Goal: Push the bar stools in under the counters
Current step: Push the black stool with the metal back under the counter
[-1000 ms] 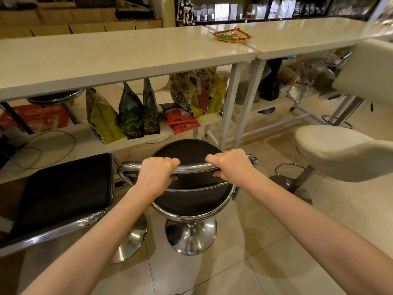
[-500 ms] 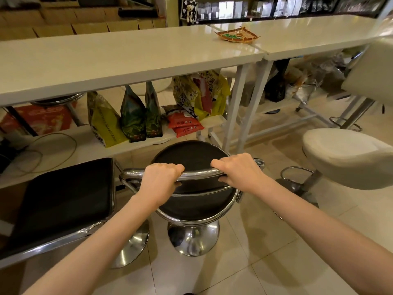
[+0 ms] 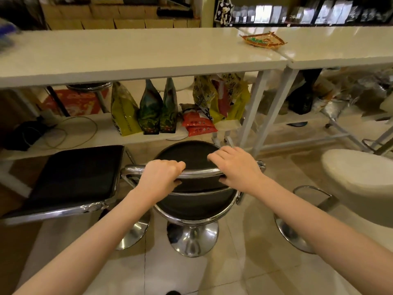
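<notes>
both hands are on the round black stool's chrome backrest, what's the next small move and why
Probably a short, straight push forward. The left hand grips the chrome backrest rail and the right hand lies over it with fingers loosening, so firm up that grip first. The round black stool stands in front of the white counter, its seat not yet under the edge.

Your round stool (image 3: 191,201) stands before the left counter (image 3: 136,54), between a square stool (image 3: 72,177) on its left and a cushioned stool (image 3: 359,184) on its right (bags (image 3: 148,109) sit on the shelf (image 3: 70,143) beneath the counter).
</notes>
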Tool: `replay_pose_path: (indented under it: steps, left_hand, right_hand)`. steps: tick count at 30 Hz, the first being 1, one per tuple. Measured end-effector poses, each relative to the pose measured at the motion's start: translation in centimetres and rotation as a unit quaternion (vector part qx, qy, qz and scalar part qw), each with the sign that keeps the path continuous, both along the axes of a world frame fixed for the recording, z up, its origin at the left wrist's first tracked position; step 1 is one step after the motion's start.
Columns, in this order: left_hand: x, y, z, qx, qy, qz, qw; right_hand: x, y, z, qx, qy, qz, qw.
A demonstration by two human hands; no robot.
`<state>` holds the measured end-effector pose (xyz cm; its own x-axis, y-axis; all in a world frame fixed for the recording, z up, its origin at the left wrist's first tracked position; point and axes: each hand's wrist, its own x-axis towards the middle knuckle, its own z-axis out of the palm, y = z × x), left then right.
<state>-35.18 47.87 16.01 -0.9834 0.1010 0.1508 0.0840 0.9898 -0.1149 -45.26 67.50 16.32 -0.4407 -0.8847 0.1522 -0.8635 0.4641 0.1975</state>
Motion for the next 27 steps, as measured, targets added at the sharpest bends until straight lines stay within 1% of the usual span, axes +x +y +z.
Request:
replay_pose_path:
  steps: [3, 5, 7, 9, 12, 18, 22, 27]
  left_hand:
    - [-0.1, 0.5, 0.4, -0.020, -0.017, 0.009, 1.000]
    - [-0.4, 0.7, 1.0, -0.038, -0.054, 0.033, 0.997]
    - [-0.5, 1.1, 1.3, -0.042, -0.095, 0.069, 0.992]
    - [-0.8, 1.2, 1.1, -0.059, -0.105, 0.098, 0.988]
    - [-1.0, 1.2, 0.7, -0.054, -0.093, 0.120, 0.987]
    - [-1.7, 0.5, 0.2, -0.041, -0.049, 0.137, 0.988]
    - [-3.1, -0.5, 0.2, -0.040, -0.032, 0.150, 0.987]
    - [-5.3, -1.0, -0.6, -0.019, 0.001, 0.135, 0.991]
  right_hand:
    - [-0.4, 0.0, 0.0, -0.018, 0.013, 0.016, 1.000]
    - [-0.5, -0.2, -0.1, 0.005, -0.003, -0.010, 1.000]
    - [-0.6, -0.3, -0.5, 0.024, 0.009, -0.026, 0.999]
    - [-0.7, -0.4, -0.8, 0.024, 0.013, -0.021, 0.999]
    - [-1.1, -0.3, -0.8, 0.004, -0.003, -0.015, 1.000]
    - [-1.9, -0.9, -0.5, -0.001, -0.014, -0.015, 1.000]
    - [-3.4, -2.1, -0.2, 0.002, -0.007, -0.012, 1.000]
    - [-6.0, -2.7, -0.7, 0.011, 0.007, -0.014, 1.000]
